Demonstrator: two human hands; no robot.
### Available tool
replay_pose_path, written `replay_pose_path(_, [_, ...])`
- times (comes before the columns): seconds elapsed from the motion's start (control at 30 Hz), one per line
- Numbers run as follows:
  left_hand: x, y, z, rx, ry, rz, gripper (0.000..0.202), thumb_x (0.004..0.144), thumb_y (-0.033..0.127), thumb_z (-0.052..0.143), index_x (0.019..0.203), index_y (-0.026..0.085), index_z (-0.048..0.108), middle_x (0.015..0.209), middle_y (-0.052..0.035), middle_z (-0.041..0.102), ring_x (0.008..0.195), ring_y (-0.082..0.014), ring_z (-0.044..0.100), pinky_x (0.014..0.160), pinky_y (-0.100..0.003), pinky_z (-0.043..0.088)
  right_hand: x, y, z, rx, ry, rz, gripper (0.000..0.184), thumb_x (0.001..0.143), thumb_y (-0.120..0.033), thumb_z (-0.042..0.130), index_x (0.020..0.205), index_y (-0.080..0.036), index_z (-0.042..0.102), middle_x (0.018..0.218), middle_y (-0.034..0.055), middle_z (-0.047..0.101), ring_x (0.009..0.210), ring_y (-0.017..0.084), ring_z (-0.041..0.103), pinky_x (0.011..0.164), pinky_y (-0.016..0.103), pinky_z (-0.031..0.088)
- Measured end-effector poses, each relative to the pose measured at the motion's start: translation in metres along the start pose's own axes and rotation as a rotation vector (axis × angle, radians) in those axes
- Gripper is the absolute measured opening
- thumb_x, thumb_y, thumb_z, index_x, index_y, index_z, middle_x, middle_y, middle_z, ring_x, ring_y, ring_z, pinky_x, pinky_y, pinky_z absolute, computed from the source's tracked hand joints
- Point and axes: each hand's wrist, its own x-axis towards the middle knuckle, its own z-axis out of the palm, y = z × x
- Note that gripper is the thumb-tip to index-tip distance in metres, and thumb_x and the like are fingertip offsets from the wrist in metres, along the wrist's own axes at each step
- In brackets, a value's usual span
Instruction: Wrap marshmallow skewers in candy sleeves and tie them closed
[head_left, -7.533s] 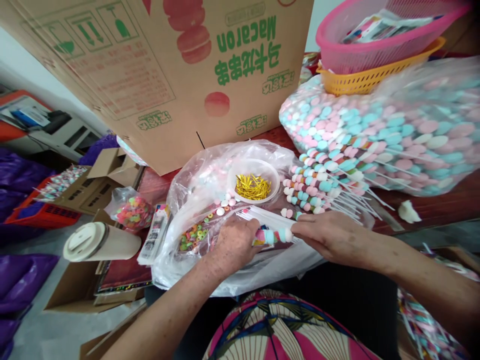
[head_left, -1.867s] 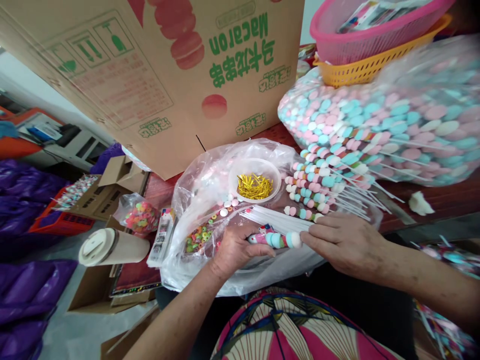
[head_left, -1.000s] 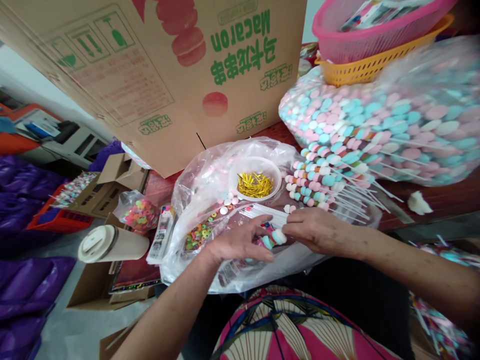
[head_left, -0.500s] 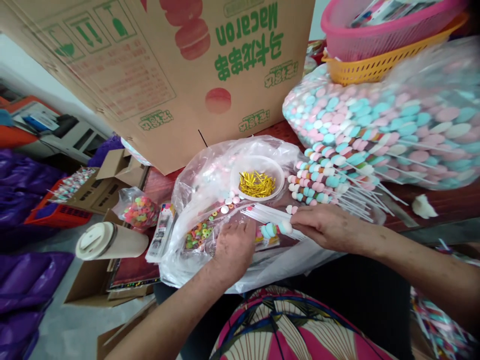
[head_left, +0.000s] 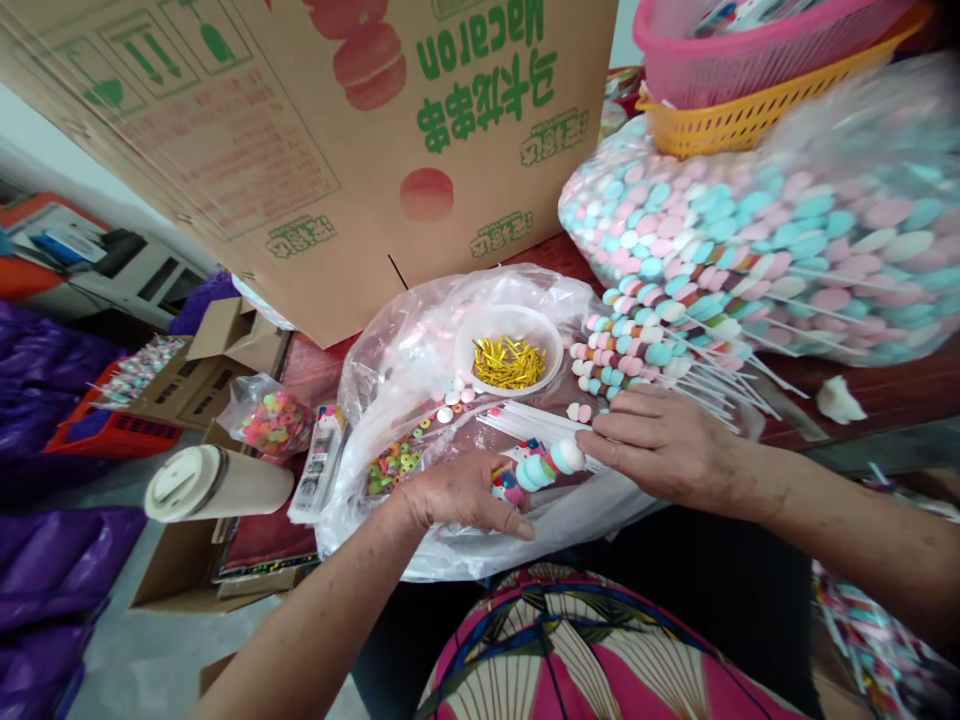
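Observation:
A marshmallow skewer (head_left: 537,472), with blue, white and brown pieces, lies slantwise between my hands. My right hand (head_left: 660,442) is closed at its white end, pinching what looks like its stick, which the fingers mostly hide. On the other side, my left hand (head_left: 461,492) curls its fingers around a small printed bag (head_left: 508,484) at the skewer's far end, with the thumb stretched along the near side. White sticks (head_left: 525,425) lie just behind the skewer. Beyond them a white bowl (head_left: 556,352) holds gold twist ties (head_left: 508,362). Ring candies (head_left: 394,468) lie left of my left hand.
Clear plastic sheeting (head_left: 360,395) lies under the work. Finished skewers (head_left: 637,340) are piled at right before a big bag of marshmallows (head_left: 817,215). A large carton (head_left: 337,200) stands behind. At left are a lidded cup (head_left: 251,483) and printed bags (head_left: 319,465).
My left hand has turned, its thumb now stretched out and the printed bag showing more by the skewer. My right hand stays at the white end. The whole view has shifted slightly.

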Motion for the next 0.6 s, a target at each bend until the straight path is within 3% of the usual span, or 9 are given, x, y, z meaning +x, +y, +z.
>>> replay_pose_path(0.13, [0.006, 0.002, 0.006, 0.02, -0.031, -0.051, 0.034, 0.06, 0.039, 0.079, 0.069, 0.017, 0.054, 0.056, 0.0057, 0.05, 0.047, -0.0087, 0.043, 0.047, -0.022, 0.035, 0.01, -0.008, 0.005, 0.042, -0.012, -0.054, 0.017, 0.092, -0.012, 0.044, 0.089, -0.014, 0.06, 0.073, 0.0037, 0.058, 0.071, 0.016, 0.047, 0.067, 0.032, 0.034])
replay_pose_path(0.27, [0.013, 0.001, 0.01, 0.033, 0.005, -0.086, 0.035, 0.06, 0.041, 0.078, 0.073, 0.017, 0.057, 0.058, 0.0053, 0.052, 0.05, -0.0103, 0.047, 0.049, -0.023, 0.038, 0.015, -0.013, 0.016, 0.172, -0.18, -0.013, 0.016, 0.089, -0.013, 0.046, 0.084, -0.015, 0.061, 0.072, 0.0034, 0.059, 0.068, 0.016, 0.048, 0.062, 0.031, 0.032])
replay_pose_path(0.37, [0.011, -0.001, 0.006, 0.226, 0.097, 0.021, 0.044, 0.059, 0.042, 0.078, 0.092, 0.017, 0.062, 0.08, 0.0007, 0.062, 0.074, -0.0174, 0.057, 0.07, -0.029, 0.046, 0.012, -0.013, 0.019, 0.216, -0.331, 0.082, 0.015, 0.081, -0.007, 0.05, 0.086, -0.016, 0.062, 0.073, 0.0034, 0.061, 0.066, 0.015, 0.051, 0.056, 0.029, 0.029])
replay_pose_path(0.47, [0.005, -0.001, 0.001, 0.372, 0.162, 0.117, 0.062, 0.059, 0.038, 0.079, 0.114, 0.018, 0.058, 0.113, -0.0063, 0.062, 0.103, -0.0258, 0.054, 0.092, -0.037, 0.041, 0.006, -0.013, 0.02, 0.199, -0.411, 0.172, 0.019, 0.078, -0.004, 0.051, 0.086, -0.017, 0.063, 0.071, 0.0026, 0.061, 0.064, 0.015, 0.053, 0.053, 0.028, 0.026])
replay_pose_path(0.53, [0.002, -0.001, 0.0, 0.397, 0.178, 0.098, 0.063, 0.058, 0.034, 0.079, 0.115, 0.018, 0.057, 0.116, -0.0077, 0.061, 0.105, -0.0271, 0.054, 0.093, -0.039, 0.041, 0.004, -0.013, 0.021, 0.194, -0.395, 0.174, 0.018, 0.078, -0.005, 0.05, 0.085, -0.017, 0.062, 0.07, 0.0019, 0.061, 0.062, 0.014, 0.052, 0.052, 0.028, 0.026])
replay_pose_path(0.6, [0.002, -0.003, 0.003, 0.347, 0.16, 0.087, 0.061, 0.056, 0.031, 0.08, 0.112, 0.019, 0.058, 0.103, -0.0049, 0.064, 0.093, -0.0237, 0.057, 0.085, -0.037, 0.045, 0.004, -0.012, 0.021, 0.152, -0.281, 0.134, 0.018, 0.083, -0.007, 0.047, 0.087, -0.017, 0.062, 0.07, 0.0022, 0.06, 0.062, 0.014, 0.05, 0.055, 0.029, 0.029])
